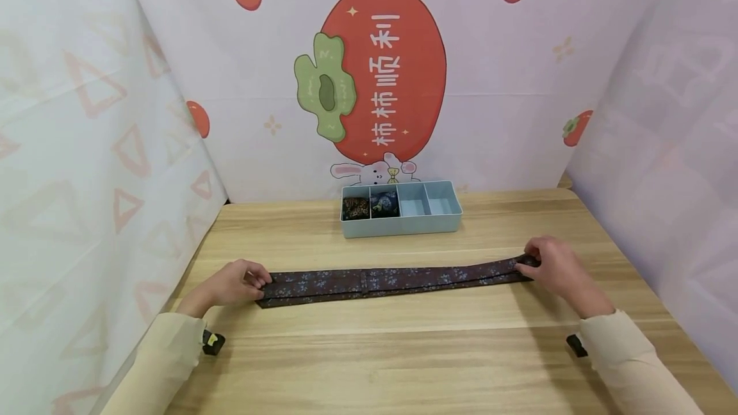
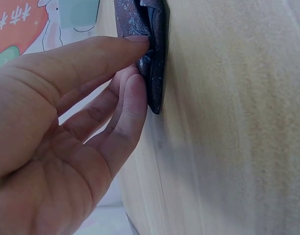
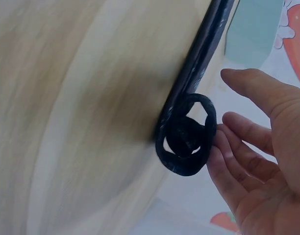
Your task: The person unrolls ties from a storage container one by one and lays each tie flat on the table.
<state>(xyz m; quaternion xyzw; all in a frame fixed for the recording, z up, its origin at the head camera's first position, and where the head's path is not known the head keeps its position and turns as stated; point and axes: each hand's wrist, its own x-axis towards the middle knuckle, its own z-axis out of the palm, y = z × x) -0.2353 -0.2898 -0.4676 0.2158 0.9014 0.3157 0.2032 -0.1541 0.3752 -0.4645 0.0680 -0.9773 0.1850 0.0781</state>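
Note:
A dark necktie (image 1: 392,279) with small blue flowers lies folded lengthwise across the table. My left hand (image 1: 237,282) pinches its left end, with the thumb on one face and the fingers at the other in the left wrist view. The necktie's right end is wound into a small loose roll (image 3: 185,134), with gaps between its turns. Against the side of that roll rest the fingertips of my right hand (image 3: 267,142), while its thumb stands apart from the roll.
A light blue box (image 1: 403,226) with compartments stands at the table's back edge. Its two left compartments hold rolled patterned cloths (image 1: 384,204). Patterned curtains (image 1: 254,82) enclose the wooden table (image 1: 392,357) at the back and sides.

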